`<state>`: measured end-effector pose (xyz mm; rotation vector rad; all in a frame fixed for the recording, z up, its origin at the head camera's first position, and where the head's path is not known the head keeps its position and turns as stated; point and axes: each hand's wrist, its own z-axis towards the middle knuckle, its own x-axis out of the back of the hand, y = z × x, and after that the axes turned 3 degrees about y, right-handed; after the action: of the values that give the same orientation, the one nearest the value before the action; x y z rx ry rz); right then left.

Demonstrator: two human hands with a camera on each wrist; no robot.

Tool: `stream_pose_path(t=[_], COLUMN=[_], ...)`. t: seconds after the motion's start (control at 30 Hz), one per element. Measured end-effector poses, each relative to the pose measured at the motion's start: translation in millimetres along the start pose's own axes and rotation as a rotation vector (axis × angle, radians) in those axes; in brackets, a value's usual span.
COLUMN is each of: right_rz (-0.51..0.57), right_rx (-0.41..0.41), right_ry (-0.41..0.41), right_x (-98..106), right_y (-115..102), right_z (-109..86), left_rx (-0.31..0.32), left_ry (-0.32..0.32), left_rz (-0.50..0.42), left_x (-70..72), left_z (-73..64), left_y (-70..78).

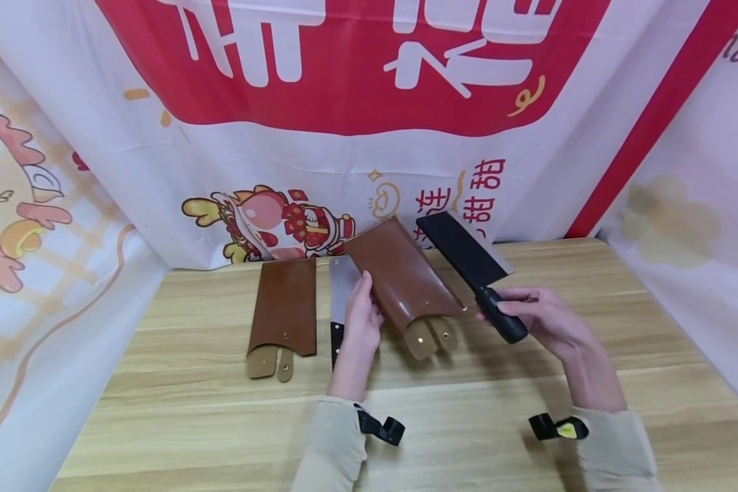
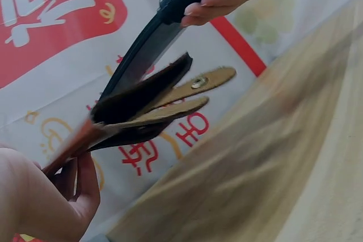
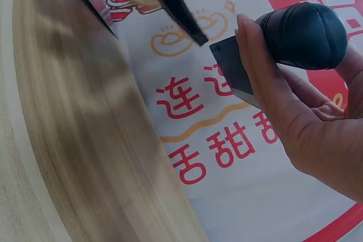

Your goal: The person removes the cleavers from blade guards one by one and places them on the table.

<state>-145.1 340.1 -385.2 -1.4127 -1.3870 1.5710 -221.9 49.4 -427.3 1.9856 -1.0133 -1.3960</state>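
My left hand (image 1: 363, 318) grips a brown leather knife sheath (image 1: 400, 266) by its left edge, raised off the table and tilted. Its mouth faces down toward me, and two tan strap flaps (image 2: 198, 86) with snaps stick out of it. In the left wrist view the mouth gapes a little. My right hand (image 1: 541, 314) holds a black cleaver (image 1: 461, 246) by its black handle (image 3: 306, 35), blade pointing up and away. The cleaver is outside the sheath, just to its right; in the left wrist view its blade passes behind the sheath's mouth.
A second brown sheath (image 1: 285, 301) lies flat on the wooden table (image 1: 178, 410) at the left. Beside it lies another cleaver (image 1: 339, 294) with a grey blade and black riveted handle, partly covered by my left hand. A printed cloth (image 1: 320, 157) hangs along the table's back edge.
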Motion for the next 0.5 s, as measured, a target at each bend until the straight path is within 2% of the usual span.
stream_pose_path(t=[0.23,0.5], right_rz=[-0.011,0.010], right_rx=[-0.018,-0.024], right_ry=[0.041,0.042], right_x=[2,6], right_y=[3,7], right_z=[3.0,5.6], left_rx=[0.010,0.041], left_ry=[0.088,0.078], left_rz=[0.093,0.231], left_x=[1.2,1.3], left_z=[5.4,6.7], left_y=[-12.5,-23.4])
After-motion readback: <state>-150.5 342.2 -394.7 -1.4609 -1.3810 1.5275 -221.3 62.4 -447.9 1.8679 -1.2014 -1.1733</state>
